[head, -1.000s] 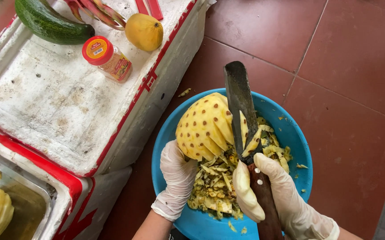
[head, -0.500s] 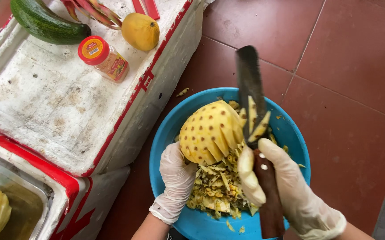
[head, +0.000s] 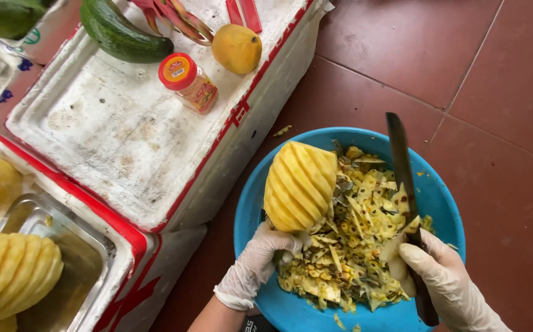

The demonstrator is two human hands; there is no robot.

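Note:
My left hand [head: 260,258], in a thin white glove, holds a peeled pineapple [head: 298,185] with spiral grooves by its base, over a blue plastic basin [head: 445,203]. My right hand [head: 445,280], also gloved, grips a long dark-bladed knife [head: 400,166]. The blade points away from me and stands apart to the right of the fruit, with bits of peel stuck to it. Yellow peel scraps [head: 346,246] fill the basin under both hands.
A white foam box lid [head: 113,129] on the left carries a red-capped jar [head: 188,82], a yellow mango [head: 237,48], a cucumber [head: 122,34] and dragon fruit. Peeled pineapples [head: 8,276] lie in a metal tray [head: 85,258] at lower left. Red floor tiles [head: 500,74] surround the basin.
The knife has come off the pineapple and moved right. My left hand has turned the fruit, so smooth grooves now face up instead of the dotted side.

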